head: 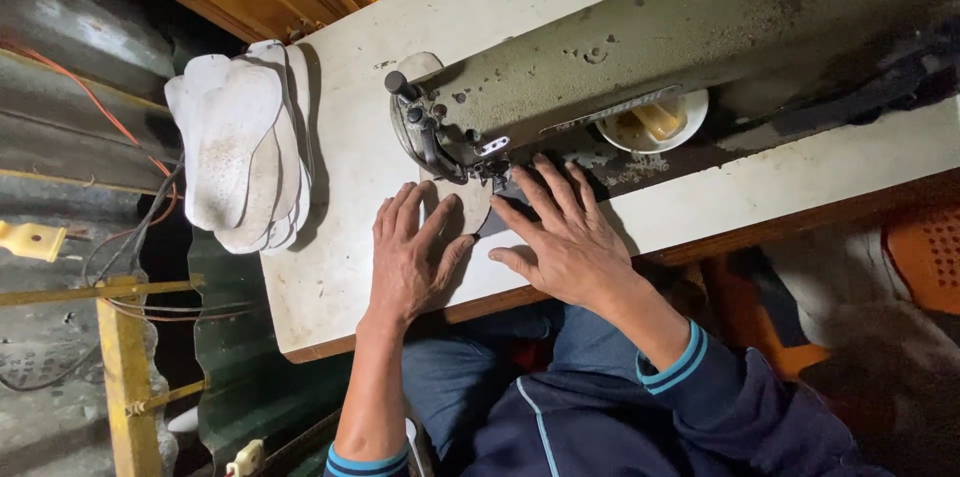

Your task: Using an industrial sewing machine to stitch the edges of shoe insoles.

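Right now I have both hands pressed flat on the pale, sole-shaped insole piece (462,209), which lies on the white table (340,267) under the needle of the worn olive-green metal sewing machine (640,47); neither grip closes on anything, fingers spread. To do this well, I judge my left hand (408,259) should steer while my right hand (562,237) holds the piece level, fingertips clear of the needle.

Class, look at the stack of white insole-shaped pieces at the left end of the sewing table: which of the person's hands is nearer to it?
Left. The left hand lies flat on the table just right of the stack of white pieces, not touching it. The right hand rests farther right, beneath the sewing machine head.
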